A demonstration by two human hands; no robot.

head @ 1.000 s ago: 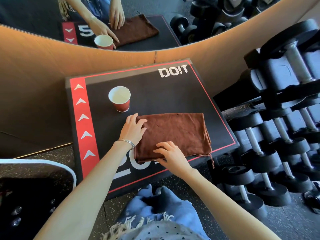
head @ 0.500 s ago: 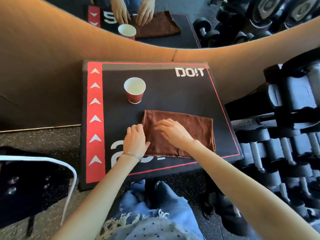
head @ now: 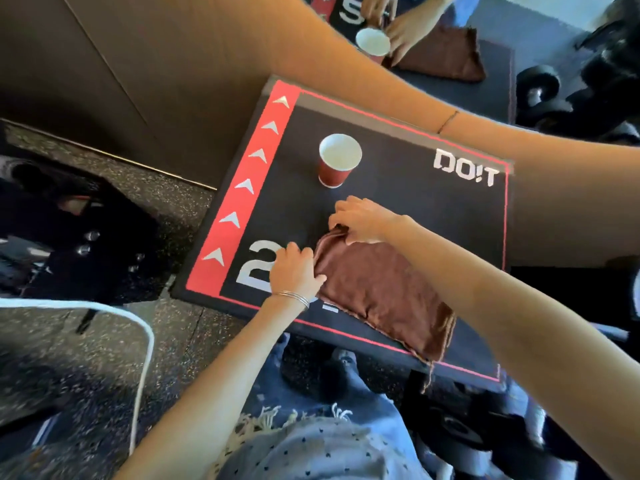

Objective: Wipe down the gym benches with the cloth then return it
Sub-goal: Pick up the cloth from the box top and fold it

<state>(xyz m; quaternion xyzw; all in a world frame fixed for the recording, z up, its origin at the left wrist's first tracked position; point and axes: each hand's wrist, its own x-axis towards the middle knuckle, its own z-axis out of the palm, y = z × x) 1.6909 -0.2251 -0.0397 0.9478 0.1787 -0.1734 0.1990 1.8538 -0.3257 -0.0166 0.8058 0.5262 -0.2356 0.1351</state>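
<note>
A folded brown cloth lies on the near right part of a black and red plyo box marked "DO!T". My left hand rests at the cloth's left edge, fingers touching the fabric. My right hand pinches the cloth's far left corner, which is lifted and bunched under the fingers. The cloth's near right end hangs slightly over the box's front edge, with a loose thread dangling.
A red paper cup stands upright on the box just beyond my right hand. A mirror on the tan wall reflects the scene. Dumbbells sit on the floor at right, and a black bench stands at left.
The view has swung and tilted left. My right hand moved from the cloth's middle to its far left corner and pinched it up; my left hand stayed at the left edge.
</note>
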